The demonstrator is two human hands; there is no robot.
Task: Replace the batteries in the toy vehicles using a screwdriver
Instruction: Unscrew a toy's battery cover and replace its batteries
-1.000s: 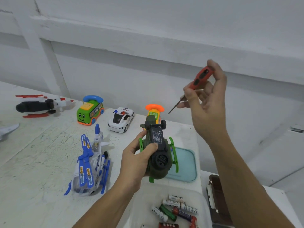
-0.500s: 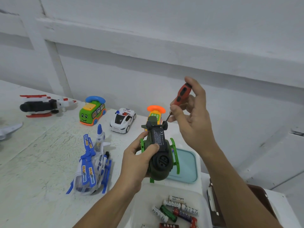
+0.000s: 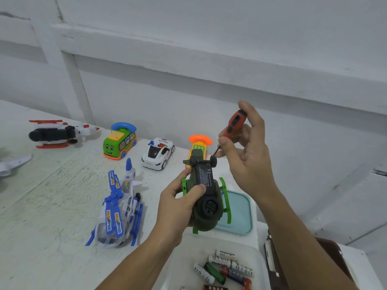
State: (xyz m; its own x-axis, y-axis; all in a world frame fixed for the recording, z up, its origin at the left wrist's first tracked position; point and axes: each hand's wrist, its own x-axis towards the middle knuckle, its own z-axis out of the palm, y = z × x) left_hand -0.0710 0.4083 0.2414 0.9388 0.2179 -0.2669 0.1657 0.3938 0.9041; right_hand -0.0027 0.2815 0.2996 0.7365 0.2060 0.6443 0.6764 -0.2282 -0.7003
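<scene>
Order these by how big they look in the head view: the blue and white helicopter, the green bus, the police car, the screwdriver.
1. blue and white helicopter, clearly largest.
2. green bus and police car: about alike, so not ranked.
3. screwdriver, smallest, though nearer to the camera.

Plain white room, worn table (image 3: 52, 206), toy vehicles (image 3: 157, 153)

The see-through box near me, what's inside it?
Inside the see-through box lie loose batteries: white ones, a green one and dark ones with red. The bottom of the picture cuts the box off, so any more there cannot be seen.
</scene>
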